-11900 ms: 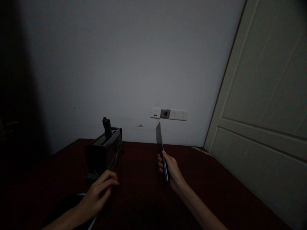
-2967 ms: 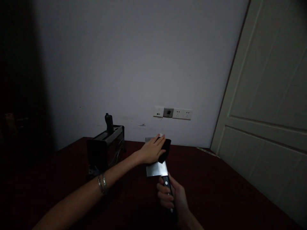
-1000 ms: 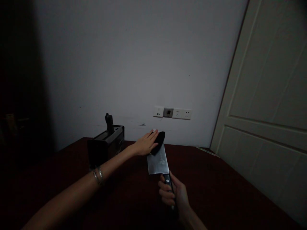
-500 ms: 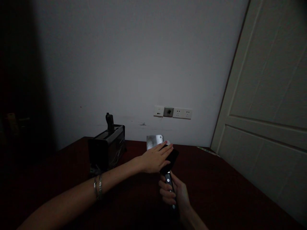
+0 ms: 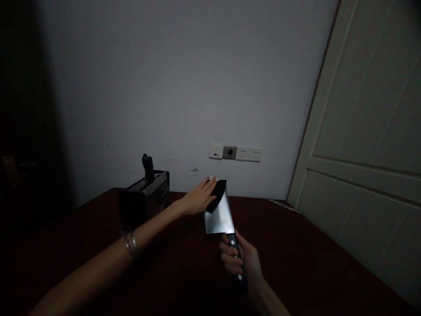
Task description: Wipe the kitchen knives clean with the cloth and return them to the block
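My right hand is closed around the black, riveted handle of a cleaver, whose broad shiny blade points up and away from me. Against the far part of the blade my left hand lies with its fingers stretched out and close together, holding a black cloth-like piece on the metal. A small white bit shows at the fingertips; what it is I cannot tell. The hand and the black piece hide the blade's far end.
To the left on the dark red table stands a black and grey slotted knife block, with one dark handle sticking up. Sockets line the wall behind. A pale panelled door rises at the right.
My left hand and the black piece have slid from near the handle to the blade's far end, baring the near part of the blade. The right hand keeps its grip.
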Available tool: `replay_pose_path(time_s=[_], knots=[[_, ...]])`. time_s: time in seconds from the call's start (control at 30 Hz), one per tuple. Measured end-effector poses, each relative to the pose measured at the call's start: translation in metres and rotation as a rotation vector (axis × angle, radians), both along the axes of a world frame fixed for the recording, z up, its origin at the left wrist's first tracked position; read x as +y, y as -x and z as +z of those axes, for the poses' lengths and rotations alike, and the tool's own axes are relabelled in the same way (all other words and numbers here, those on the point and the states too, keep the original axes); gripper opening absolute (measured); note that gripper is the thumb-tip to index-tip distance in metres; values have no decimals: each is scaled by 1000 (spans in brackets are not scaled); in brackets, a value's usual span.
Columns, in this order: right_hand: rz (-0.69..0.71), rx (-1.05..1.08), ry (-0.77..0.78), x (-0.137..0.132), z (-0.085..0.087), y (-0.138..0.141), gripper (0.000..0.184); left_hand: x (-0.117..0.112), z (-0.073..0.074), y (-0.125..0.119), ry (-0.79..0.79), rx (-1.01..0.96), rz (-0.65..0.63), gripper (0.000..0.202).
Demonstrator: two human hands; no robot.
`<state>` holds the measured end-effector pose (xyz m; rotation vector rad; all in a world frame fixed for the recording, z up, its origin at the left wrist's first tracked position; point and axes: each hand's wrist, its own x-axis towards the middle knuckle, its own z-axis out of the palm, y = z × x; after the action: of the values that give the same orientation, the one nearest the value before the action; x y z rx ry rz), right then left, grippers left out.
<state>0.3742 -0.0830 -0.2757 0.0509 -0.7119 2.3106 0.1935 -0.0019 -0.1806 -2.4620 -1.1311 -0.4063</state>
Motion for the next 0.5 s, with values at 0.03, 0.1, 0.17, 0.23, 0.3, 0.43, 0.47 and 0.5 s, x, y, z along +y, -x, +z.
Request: replay_pose_path(time_s=[0.03, 0.1, 0.17, 0.23, 0.3, 0.43, 0.47, 0.5], knots=[[-14, 0, 1, 0, 1, -1, 24, -5, -3, 0, -7, 12, -17, 56], [-36, 3, 0, 0, 1, -3, 24, -14, -7, 1, -18, 38, -50, 56], [-46, 4, -9, 0, 1, -3, 24, -19, -8, 1, -18, 55, -66, 56], [-43, -4, -16, -2, 0, -1, 25, -16, -5, 2, -3, 58, -58, 57], [-26, -22, -14, -3, -1, 2, 26, -7, 1, 5, 25, 40, -20, 57], [0, -46, -7, -4, 0, 2, 26, 13, 7, 14, 63, -25, 56, 56], [-4, -48, -4, -3, 0, 2, 26, 14, 7, 15, 57, -32, 55, 56], [-11, -46, 0, -2, 1, 0, 25, 13, 5, 15, 45, -33, 47, 56]])
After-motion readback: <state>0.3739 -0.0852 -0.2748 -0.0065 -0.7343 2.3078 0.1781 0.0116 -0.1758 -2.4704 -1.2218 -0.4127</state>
